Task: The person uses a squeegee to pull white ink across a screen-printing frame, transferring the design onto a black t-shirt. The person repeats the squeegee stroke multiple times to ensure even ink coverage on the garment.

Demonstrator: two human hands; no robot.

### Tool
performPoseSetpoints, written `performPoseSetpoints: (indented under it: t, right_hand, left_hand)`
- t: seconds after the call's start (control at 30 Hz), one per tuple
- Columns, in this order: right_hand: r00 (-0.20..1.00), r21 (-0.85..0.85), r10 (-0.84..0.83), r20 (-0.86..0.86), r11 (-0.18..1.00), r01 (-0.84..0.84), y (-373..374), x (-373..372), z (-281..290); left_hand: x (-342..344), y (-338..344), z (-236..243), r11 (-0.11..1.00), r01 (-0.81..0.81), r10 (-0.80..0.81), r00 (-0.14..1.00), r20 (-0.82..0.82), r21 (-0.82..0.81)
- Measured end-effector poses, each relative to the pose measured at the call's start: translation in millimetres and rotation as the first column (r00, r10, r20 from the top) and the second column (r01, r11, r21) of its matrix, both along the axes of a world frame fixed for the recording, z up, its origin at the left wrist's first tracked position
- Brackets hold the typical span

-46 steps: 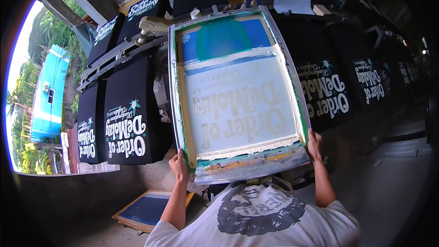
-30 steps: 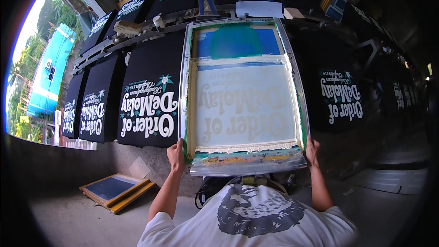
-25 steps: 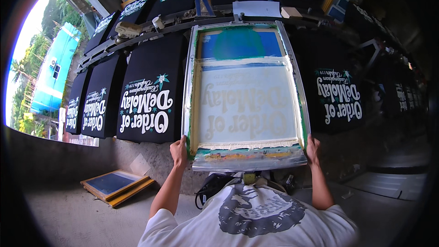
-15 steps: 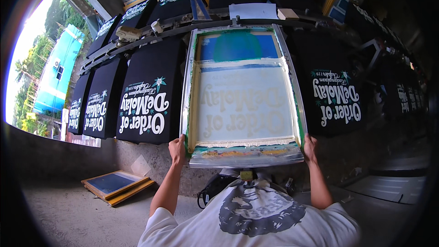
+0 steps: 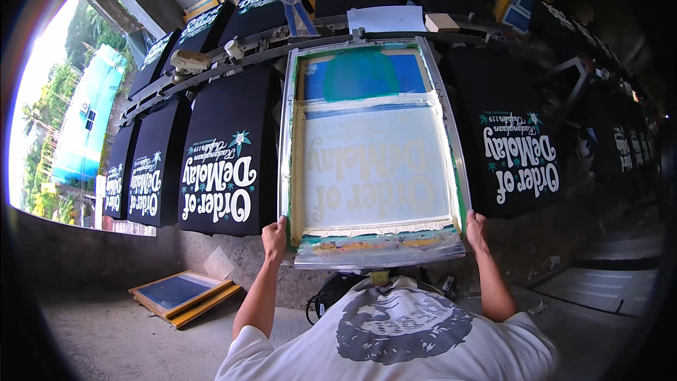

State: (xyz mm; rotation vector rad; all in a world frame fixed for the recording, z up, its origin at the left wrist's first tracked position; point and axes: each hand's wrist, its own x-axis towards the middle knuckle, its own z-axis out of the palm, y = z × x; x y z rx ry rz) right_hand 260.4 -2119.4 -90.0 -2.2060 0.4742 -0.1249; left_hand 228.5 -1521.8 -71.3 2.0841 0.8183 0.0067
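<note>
I have the screen point(image 5: 374, 169) in front of me between two printed shirts, its long sides running away from the body and its far end up at the metal rail point(image 5: 266, 51). The left hand point(image 5: 273, 240) grips its near left edge and the right hand point(image 5: 477, 233) its near right edge. On each, the fingers are closed on the frame, with the thumb side toward me; the rest of the grip goes out of sight round the edge, so I can't tell how tightly they pinch.

As I judge it, the work is well along. The left shirt point(image 5: 229, 123) and the right shirt point(image 5: 504, 81) both carry white lettering with teal leaves, and so do the others I can make out farther off. The screen's mesh shows the same kind of lettering, faint and upside down to me, with a cream residue along its lower border. What is left would concern whatever lies under the screen, and I can't say whether that is printed.

The screen hides everything beneath it, and I can't tell whether it rests flat or hangs just clear. The shirts at far right sink into shadow, and the bag point(image 5: 331, 293) below the near end is partly covered by the screen and the white top point(image 5: 486, 349). Over on the floor point(image 5: 106, 331), the glare leaves the wooden frames point(image 5: 180, 293) readable enough.
</note>
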Motion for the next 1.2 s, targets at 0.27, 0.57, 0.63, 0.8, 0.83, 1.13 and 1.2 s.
performPoseSetpoints:
  t: [0.27,0.57,0.63,0.8,0.83,1.13,1.2]
  right_hand:
    - [0.965,-0.082,0.057,-0.257,0.993,-0.08,-17,12,-21]
    - [0.931,-0.405,0.319,0.178,0.886,-0.226,37,-6,103]
    - [0.867,-0.221,0.478,0.14,0.869,-0.443,57,-25,140]
    - [0.622,-0.55,0.783,0.02,0.528,-0.646,89,-53,164]
    - [0.634,-0.61,0.773,-0.016,0.495,-0.619,90,-55,156]
    - [0.705,-0.718,0.698,0.126,0.554,-0.421,106,-38,120]
    - [0.703,-0.749,0.696,0.149,0.543,-0.379,107,-21,113]
  left_hand:
    - [4,-9,4,0.984,0.063,-0.056,0.997,-0.048,0.167]
    - [-10,-21,47,0.959,0.099,-0.178,0.939,0.294,0.264]
    - [-32,-24,65,0.934,0.199,-0.326,0.811,0.486,0.295]
    - [-72,-38,93,0.673,0.647,-0.739,0.558,0.379,0.358]
    - [-71,-46,97,0.609,0.664,-0.792,0.534,0.295,0.435]
    - [-39,-53,60,0.519,0.506,-0.815,0.536,0.22,0.689]
    - [-19,-53,49,0.542,0.452,-0.797,0.545,0.263,0.708]
